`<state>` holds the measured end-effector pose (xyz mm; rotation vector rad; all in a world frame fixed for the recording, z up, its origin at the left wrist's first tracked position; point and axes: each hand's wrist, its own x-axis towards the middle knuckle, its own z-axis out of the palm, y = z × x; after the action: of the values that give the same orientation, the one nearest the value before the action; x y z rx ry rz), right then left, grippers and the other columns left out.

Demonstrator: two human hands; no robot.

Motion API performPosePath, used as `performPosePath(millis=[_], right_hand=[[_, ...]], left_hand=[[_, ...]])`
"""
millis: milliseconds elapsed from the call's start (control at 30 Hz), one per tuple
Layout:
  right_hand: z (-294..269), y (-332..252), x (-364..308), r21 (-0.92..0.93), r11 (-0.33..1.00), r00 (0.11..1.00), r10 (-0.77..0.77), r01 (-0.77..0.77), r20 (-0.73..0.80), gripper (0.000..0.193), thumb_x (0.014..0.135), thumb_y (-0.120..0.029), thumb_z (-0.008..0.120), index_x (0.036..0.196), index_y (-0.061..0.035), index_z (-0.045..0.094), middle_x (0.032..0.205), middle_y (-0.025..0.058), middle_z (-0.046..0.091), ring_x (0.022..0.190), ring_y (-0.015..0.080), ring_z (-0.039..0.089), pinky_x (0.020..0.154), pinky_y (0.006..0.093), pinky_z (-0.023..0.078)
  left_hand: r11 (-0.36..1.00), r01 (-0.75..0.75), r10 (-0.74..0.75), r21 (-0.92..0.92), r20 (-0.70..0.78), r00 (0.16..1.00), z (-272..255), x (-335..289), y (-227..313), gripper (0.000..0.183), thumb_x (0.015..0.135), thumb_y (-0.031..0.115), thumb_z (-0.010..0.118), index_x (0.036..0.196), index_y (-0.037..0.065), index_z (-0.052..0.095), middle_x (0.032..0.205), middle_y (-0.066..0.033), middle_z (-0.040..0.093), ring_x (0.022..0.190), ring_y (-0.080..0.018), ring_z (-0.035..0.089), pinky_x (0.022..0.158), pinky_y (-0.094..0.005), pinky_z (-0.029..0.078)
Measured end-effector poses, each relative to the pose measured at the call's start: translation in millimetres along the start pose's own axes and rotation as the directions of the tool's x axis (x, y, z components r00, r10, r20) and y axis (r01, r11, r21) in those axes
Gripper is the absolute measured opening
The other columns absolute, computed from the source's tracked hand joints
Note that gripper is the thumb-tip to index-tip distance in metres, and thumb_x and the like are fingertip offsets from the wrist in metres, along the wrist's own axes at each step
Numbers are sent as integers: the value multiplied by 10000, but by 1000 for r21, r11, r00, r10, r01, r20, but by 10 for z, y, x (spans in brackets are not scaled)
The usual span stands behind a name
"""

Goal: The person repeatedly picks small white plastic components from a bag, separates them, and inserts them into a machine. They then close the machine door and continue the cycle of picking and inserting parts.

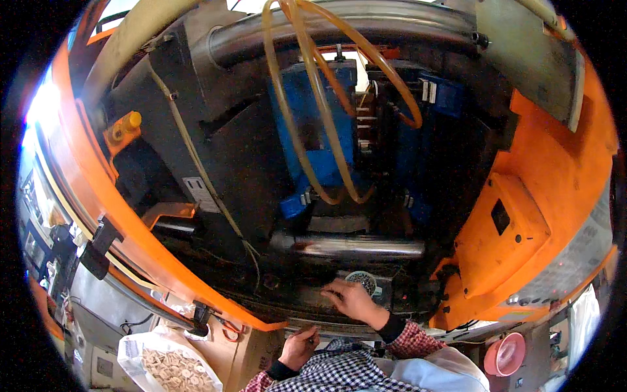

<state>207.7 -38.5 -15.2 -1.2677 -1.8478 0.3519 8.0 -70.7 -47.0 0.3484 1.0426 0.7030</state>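
My right hand [358,302] reaches over the machine's front ledge, just left of a light cup [379,290] filled with small grey metal pieces [361,281]. Thumb and fingertips are drawn close together in a pinch; anything between them is too small to make out. Lower and to the left, my left hand [299,347] is held near my body above the checkered apron [353,369]. Its fingers curl inward, and what they may hold is hidden.
A polished bar [356,247] crosses behind the cup, below blue mould blocks [313,117] and hanging amber hoses [302,98]. Orange machine panels [503,238] flank both sides. A white bag of beige round parts [173,370] sits lower left beside red-handled scissors [232,332]; a pink basin [504,355] is lower right.
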Motion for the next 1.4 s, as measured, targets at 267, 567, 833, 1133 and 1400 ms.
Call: performPosePath(millis=[267, 567, 833, 1133, 1400], right_hand=[[-138, 282, 766, 52, 995, 818, -39, 84, -574, 130, 833, -94, 614, 895, 19, 625, 772, 111, 623, 620, 172, 576, 561, 265, 443], [-332, 959, 2605, 605, 794, 664, 419, 64, -619, 216, 846, -185, 638, 973, -14, 603, 719, -9, 550, 622, 66, 501, 539, 226, 407], [-527, 1752, 3877, 822, 493, 686, 494, 284, -534, 247, 868, -267, 617, 975, -44, 608, 764, -8, 564, 639, 104, 512, 568, 265, 413], [-396, 1035, 3894, 788, 609, 623, 581, 93, -523, 325, 881, -290, 600, 953, 26, 610, 777, 63, 621, 674, 123, 552, 617, 295, 439], [-538, 2120, 4227, 398, 899, 461, 279, 182, -842, 410, 903, -343, 551, 1071, 30, 552, 863, 85, 586, 719, 179, 539, 636, 335, 429]], left_hand=[[999, 29, -28, -18, 64, 998, -136, 53, -22, 127, 899, 115, 553, 882, -11, 559, 727, -58, 531, 641, -148, 484, 586, -261, 401], [996, -77, 77, -36, 12, 997, -211, -105, 22, 154, 904, 105, 536, 931, -41, 575, 759, -71, 550, 673, -159, 504, 627, -267, 418], [983, -144, 145, -111, 3, 989, -300, -275, 28, 132, 910, 82, 515, 930, -38, 567, 796, -66, 560, 700, -135, 505, 642, -251, 414], [970, -230, 225, -80, -73, 972, -518, -445, -137, 121, 891, 140, 560, 927, 29, 595, 833, -17, 596, 742, -127, 565, 678, -243, 460], [959, -281, 281, 17, 33, 959, -229, -520, 47, 90, 893, 163, 552, 845, 91, 575, 657, 33, 525, 569, -63, 481, 513, -182, 377]])
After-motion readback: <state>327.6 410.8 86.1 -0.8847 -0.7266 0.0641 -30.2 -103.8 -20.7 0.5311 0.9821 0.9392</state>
